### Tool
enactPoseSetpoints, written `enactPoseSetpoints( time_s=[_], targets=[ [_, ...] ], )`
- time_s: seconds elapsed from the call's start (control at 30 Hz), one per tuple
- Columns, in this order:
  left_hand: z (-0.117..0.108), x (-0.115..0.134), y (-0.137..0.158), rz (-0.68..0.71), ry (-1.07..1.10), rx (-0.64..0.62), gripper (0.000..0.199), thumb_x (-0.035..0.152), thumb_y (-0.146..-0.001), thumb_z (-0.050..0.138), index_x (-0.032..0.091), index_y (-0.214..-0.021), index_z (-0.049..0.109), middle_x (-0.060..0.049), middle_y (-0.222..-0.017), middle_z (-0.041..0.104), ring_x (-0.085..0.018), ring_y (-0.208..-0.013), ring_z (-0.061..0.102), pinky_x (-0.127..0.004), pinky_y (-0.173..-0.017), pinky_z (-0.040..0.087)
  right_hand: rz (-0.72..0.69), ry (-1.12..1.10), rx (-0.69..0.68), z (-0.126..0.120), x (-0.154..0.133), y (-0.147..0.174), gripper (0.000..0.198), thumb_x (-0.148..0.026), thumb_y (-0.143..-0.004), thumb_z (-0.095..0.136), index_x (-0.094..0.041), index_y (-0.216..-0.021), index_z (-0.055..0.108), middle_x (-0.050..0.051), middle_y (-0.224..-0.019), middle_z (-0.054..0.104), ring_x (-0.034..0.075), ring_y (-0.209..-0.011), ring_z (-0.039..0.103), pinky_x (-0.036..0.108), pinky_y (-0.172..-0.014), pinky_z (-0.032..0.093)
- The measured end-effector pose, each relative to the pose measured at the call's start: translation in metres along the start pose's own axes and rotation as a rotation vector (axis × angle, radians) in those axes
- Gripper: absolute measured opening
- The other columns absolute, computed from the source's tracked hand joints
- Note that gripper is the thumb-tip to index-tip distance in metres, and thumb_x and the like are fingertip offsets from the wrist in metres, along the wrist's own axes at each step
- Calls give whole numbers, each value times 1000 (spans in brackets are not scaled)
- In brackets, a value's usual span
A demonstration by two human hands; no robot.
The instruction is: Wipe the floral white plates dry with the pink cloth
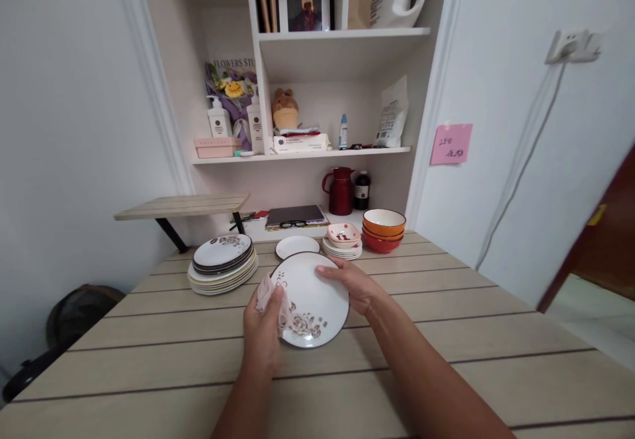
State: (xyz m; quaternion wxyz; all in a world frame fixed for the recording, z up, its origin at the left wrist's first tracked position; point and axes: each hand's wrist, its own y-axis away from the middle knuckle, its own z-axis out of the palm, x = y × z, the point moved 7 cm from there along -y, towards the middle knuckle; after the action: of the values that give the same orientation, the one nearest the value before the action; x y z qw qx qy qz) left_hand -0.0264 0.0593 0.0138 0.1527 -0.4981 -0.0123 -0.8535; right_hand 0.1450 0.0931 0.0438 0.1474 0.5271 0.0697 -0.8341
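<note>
A white plate (315, 293) with a dark rim and brown flower print is held tilted above the table, its face towards me. My left hand (265, 326) grips its left edge through a pale pink cloth (274, 299), thumb on the front. On the upper right edge my right hand (354, 283) is closed, thumb on the face and fingers behind. Just beyond lies another white plate (297, 246), partly covered by the held one. To the left stands a stack of plates (223, 260), flowered dark-rimmed ones on top of paler ones.
Small dishes (343, 235) are stacked on small plates behind my right hand, beside orange and red bowls (383, 227). A red jug (341, 191), a dark bottle (362, 190) and glasses on a laptop-like slab (296, 215) sit at the back. A raised wooden shelf (183, 206) overhangs the left.
</note>
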Motion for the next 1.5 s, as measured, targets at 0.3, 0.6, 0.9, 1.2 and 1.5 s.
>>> enactPoseSetpoints(
  time_s=[0.3,0.6,0.9,1.2,1.5],
  targets=[
    [1,4,-2,-91,85,16,54,32,-69,79,20,-118,62,-8,-104,74,-23,-92,70,-36,-84,57,-161,39,137,9,0,7,43,-35,-62,79,-16,-99,69,5,-76,75,19,-60,67,30,-56,52],
    [7,-2,0,-161,238,15,47,28,-75,73,21,-120,61,-9,-109,73,-24,-99,69,-38,-91,54,-181,-91,271,2,5,5,42,-31,-60,81,-16,-97,69,5,-72,75,20,-57,66,31,-56,52],
    [11,-11,0,-215,309,-38,46,29,-77,72,23,-121,61,-9,-114,71,-24,-104,67,-38,-92,54,-216,-191,335,-1,9,5,43,-27,-61,80,-16,-100,68,6,-79,76,22,-64,70,33,-62,56],
    [15,-22,3,-268,326,-51,40,28,-75,74,18,-113,65,-12,-113,71,-25,-105,67,-33,-86,57,-219,-281,437,-9,22,-1,51,-27,-66,77,-18,-114,62,6,-81,77,25,-72,71,39,-69,58],
    [7,-26,0,-251,293,1,42,25,-71,77,19,-111,66,-11,-114,71,-24,-104,67,-31,-84,58,-186,-330,477,-3,37,-4,59,-30,-71,73,-20,-125,53,6,-86,77,25,-76,72,40,-73,58]
  ],
)
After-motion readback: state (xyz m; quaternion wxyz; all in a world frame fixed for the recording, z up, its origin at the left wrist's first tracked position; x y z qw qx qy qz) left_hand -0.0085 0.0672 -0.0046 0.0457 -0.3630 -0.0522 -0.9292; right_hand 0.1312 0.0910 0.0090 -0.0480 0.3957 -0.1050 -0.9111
